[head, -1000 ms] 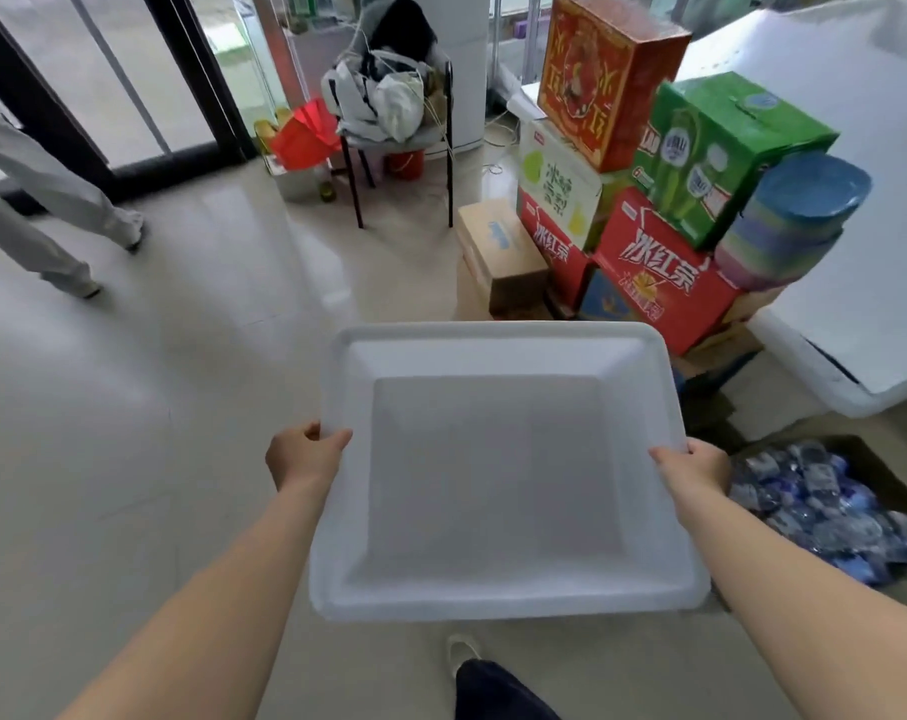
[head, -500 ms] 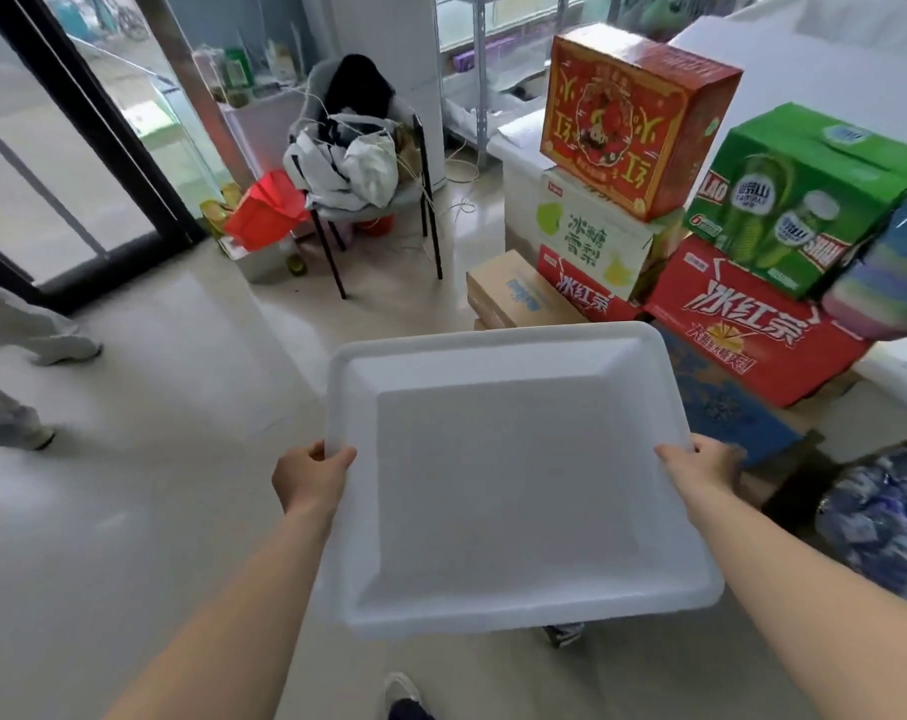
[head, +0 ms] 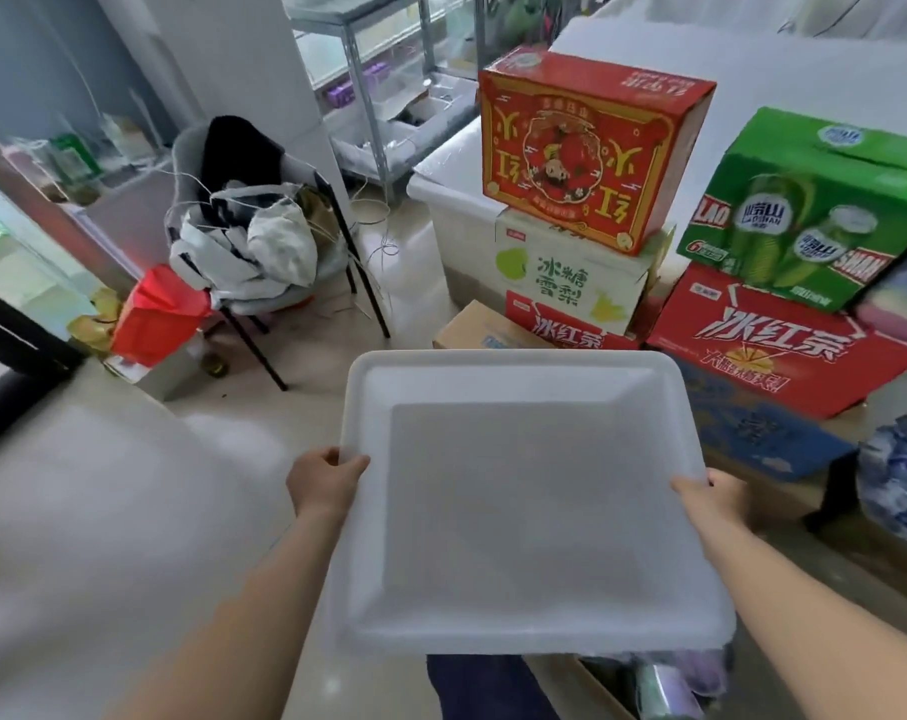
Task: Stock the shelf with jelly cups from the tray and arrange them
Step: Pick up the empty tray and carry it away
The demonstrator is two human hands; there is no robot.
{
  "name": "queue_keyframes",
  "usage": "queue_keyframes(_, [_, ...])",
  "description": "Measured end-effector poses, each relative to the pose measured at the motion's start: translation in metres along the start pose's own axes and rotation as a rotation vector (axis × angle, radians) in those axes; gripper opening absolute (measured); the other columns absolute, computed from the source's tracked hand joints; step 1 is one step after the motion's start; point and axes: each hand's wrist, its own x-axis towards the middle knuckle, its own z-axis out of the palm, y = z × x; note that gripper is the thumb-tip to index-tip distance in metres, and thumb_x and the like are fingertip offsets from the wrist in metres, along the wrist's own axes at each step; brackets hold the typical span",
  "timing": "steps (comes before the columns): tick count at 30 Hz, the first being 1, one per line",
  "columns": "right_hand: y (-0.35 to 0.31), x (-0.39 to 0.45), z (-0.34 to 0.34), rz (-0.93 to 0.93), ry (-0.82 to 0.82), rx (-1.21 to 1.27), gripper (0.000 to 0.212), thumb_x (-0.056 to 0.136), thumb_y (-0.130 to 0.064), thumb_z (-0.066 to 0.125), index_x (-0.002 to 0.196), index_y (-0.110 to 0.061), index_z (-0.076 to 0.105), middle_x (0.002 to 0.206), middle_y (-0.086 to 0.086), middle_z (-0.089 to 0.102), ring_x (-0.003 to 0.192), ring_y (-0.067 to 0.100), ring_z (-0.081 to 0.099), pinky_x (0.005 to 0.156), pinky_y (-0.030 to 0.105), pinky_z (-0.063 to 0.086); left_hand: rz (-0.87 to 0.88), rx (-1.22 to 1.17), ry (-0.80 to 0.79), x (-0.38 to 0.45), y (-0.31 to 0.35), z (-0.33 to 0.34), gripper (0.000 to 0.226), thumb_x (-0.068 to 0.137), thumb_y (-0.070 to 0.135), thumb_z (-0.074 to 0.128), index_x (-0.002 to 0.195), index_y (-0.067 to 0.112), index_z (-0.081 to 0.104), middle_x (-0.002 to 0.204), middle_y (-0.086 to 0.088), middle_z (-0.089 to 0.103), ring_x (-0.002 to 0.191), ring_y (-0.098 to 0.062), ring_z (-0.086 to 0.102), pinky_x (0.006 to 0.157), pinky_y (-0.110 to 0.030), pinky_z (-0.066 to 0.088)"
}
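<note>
I carry a white rectangular tray level in front of me, and nothing lies in it. My left hand grips its left rim with the thumb over the edge. My right hand grips the right rim the same way. Jelly cups in blue and white wrappers fill a container at the far right, partly cut off by the frame. More wrapped cups show in a box just below the tray's near edge. No shelf for the cups is clearly in view.
Stacked drink cartons stand ahead on the right: a red-gold box, a green box, a red carton. A chair piled with clothes and a red bag stand at the left. Pale tiled floor spreads to the left.
I have moved closer to the stacked cartons and my view has swung up and left. The person walking at the left has left the view. Both hands hold the tray as before.
</note>
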Motion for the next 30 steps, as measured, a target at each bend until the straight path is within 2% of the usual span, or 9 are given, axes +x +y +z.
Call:
queue_keyframes(4, [-0.048, 0.030, 0.049, 0.055, 0.031, 0.033, 0.009, 0.076, -0.010, 0.065, 0.069, -0.007, 0.062, 0.066, 0.011, 0.059, 0.066, 0.030, 0.057, 0.061, 0.033, 0.042, 0.034, 0.060, -0.066, 0.092, 0.041, 0.017, 0.010, 0.077, 0.017, 0.072, 0.074, 0.011, 0.065, 0.077, -0.005, 0.063, 0.074, -0.023, 0.058, 0.070, -0.028, 0.045])
queue_keyframes(11, [-0.112, 0.070, 0.104, 0.142, 0.114, 0.077, 0.008, 0.080, -0.008, 0.066, 0.074, -0.003, 0.062, 0.065, 0.012, 0.059, 0.065, 0.029, 0.057, 0.057, 0.032, 0.041, 0.113, 0.167, -0.196, 0.232, 0.111, 0.061, 0.010, 0.077, 0.019, 0.072, 0.077, 0.010, 0.068, 0.077, -0.007, 0.065, 0.075, -0.024, 0.059, 0.069, -0.029, 0.043])
queue_keyframes(13, [-0.121, 0.083, 0.120, 0.171, 0.159, 0.095, 0.008, 0.079, -0.007, 0.067, 0.079, 0.000, 0.064, 0.071, 0.016, 0.063, 0.069, 0.032, 0.060, 0.062, 0.036, 0.046, 0.138, 0.199, -0.248, 0.269, 0.126, 0.084, 0.010, 0.077, 0.019, 0.071, 0.076, 0.010, 0.067, 0.074, -0.005, 0.065, 0.075, -0.024, 0.061, 0.065, -0.028, 0.040])
queue_keyframes(17, [-0.121, 0.115, 0.156, 0.262, 0.242, 0.120, 0.010, 0.080, -0.008, 0.068, 0.082, 0.001, 0.064, 0.077, 0.017, 0.064, 0.071, 0.032, 0.060, 0.062, 0.035, 0.043, 0.197, 0.278, -0.358, 0.341, 0.142, 0.148, 0.017, 0.077, 0.019, 0.073, 0.066, 0.014, 0.061, 0.063, -0.001, 0.058, 0.066, -0.024, 0.058, 0.056, -0.028, 0.034])
queue_keyframes(20, [-0.110, 0.144, 0.187, 0.337, 0.313, 0.159, 0.012, 0.080, -0.010, 0.069, 0.084, 0.000, 0.065, 0.073, 0.016, 0.064, 0.068, 0.031, 0.061, 0.063, 0.036, 0.047, 0.229, 0.294, -0.445, 0.391, 0.148, 0.206, 0.024, 0.075, 0.014, 0.074, 0.058, 0.010, 0.058, 0.054, -0.001, 0.050, 0.055, -0.019, 0.047, 0.051, -0.028, 0.031])
queue_keyframes(23, [-0.098, 0.173, 0.214, 0.415, 0.366, 0.174, 0.015, 0.080, -0.009, 0.070, 0.085, 0.005, 0.065, 0.072, 0.017, 0.062, 0.063, 0.027, 0.057, 0.061, 0.035, 0.047, 0.262, 0.371, -0.492, 0.431, 0.141, 0.258, 0.027, 0.073, 0.018, 0.075, 0.064, -0.003, 0.060, 0.059, -0.006, 0.050, 0.058, -0.020, 0.043, 0.054, -0.029, 0.031])
queue_keyframes(25, [-0.091, 0.191, 0.230, 0.434, 0.389, 0.151, 0.019, 0.079, -0.010, 0.071, 0.087, 0.006, 0.066, 0.076, 0.019, 0.064, 0.069, 0.031, 0.060, 0.066, 0.040, 0.049, 0.262, 0.396, -0.502, 0.452, 0.136, 0.289, 0.029, 0.073, 0.020, 0.075, 0.070, -0.006, 0.063, 0.063, -0.009, 0.053, 0.059, -0.020, 0.045, 0.055, -0.030, 0.033])
queue_keyframes(27, [-0.088, 0.211, 0.242, 0.436, 0.394, 0.129, 0.020, 0.080, -0.012, 0.071, 0.088, 0.006, 0.066, 0.081, 0.020, 0.066, 0.076, 0.035, 0.062, 0.067, 0.040, 0.048, 0.264, 0.412, -0.524, 0.469, 0.133, 0.319, 0.029, 0.074, 0.020, 0.075, 0.071, -0.006, 0.063, 0.064, -0.009, 0.053, 0.059, -0.020, 0.045, 0.054, -0.030, 0.032])
queue_keyframes(30, [-0.088, 0.239, 0.253, 0.444, 0.386, 0.107, 0.016, 0.081, -0.012, 0.069, 0.089, 0.001, 0.066, 0.083, 0.017, 0.064, 0.078, 0.032, 0.061, 0.066, 0.032, 0.042, 0.283, 0.439, -0.545, 0.489, 0.129, 0.355, 0.022, 0.075, 0.021, 0.074, 0.072, 0.002, 0.063, 0.065, -0.009, 0.051, 0.061, -0.019, 0.044, 0.055, -0.029, 0.032])
